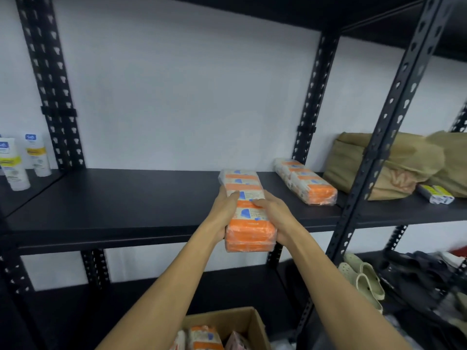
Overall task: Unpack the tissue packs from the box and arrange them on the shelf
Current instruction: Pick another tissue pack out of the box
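An orange and white tissue pack [246,210] is held over the front of the black shelf [126,205], its far end above the shelf board and its near end past the front edge. My left hand [226,210] grips its left side and my right hand [273,213] grips its right side, fingers curled over the top. A second tissue pack [304,180] lies flat on the shelf to the right, near the back upright. At the bottom stands the open cardboard box [242,322] with more packs [202,337] inside.
White tubes [25,157] stand on the shelf at the far left. Tan bags [394,162] and small yellow boxes [434,194] fill the neighbouring shelf to the right. Pale clogs [364,279] and dark clothes lie on the lower right shelf. Black perforated uprights [384,137] frame the bay.
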The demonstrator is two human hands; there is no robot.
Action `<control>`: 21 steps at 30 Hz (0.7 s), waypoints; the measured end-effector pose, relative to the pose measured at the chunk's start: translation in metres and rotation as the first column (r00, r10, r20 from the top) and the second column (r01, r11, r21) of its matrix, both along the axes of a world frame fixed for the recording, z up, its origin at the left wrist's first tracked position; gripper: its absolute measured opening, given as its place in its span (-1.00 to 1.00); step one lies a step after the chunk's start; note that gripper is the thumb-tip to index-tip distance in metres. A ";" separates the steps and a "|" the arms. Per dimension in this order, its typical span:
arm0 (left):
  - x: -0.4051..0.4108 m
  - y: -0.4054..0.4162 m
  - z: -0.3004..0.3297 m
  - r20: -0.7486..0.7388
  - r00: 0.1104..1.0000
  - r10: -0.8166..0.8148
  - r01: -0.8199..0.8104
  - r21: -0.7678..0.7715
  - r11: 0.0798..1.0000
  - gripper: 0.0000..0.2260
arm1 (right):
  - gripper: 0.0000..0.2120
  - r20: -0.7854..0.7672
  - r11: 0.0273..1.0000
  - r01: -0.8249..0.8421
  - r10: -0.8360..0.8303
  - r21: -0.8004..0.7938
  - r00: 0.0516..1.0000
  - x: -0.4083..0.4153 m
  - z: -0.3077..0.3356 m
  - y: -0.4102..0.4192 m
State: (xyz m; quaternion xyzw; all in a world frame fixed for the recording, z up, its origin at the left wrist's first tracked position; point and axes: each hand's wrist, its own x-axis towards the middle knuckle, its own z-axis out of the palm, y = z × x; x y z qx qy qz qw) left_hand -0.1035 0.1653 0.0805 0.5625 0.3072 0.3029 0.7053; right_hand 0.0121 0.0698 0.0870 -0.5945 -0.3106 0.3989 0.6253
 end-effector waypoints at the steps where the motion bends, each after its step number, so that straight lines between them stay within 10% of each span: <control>1: 0.010 -0.003 0.004 0.012 1.000 -0.007 0.006 0.015 1.000 -0.69 | -0.69 0.011 1.000 0.010 -0.010 0.007 1.000 0.010 0.004 -0.003; 7: 0.094 -0.007 0.040 -0.001 0.999 -0.054 0.054 0.078 0.996 -0.69 | -0.68 0.063 0.994 0.111 -0.112 0.008 0.992 0.092 0.039 -0.013; 15: 0.208 0.019 0.069 -0.062 0.997 -0.051 0.059 0.126 0.990 -0.70 | -0.18 0.118 0.965 0.249 -0.257 0.080 0.959 0.196 0.072 0.011; 21: 0.271 0.043 0.067 -0.085 0.995 -0.058 0.067 0.109 0.992 -0.74 | -0.26 0.241 0.935 0.345 -0.353 0.078 0.904 0.257 0.070 0.042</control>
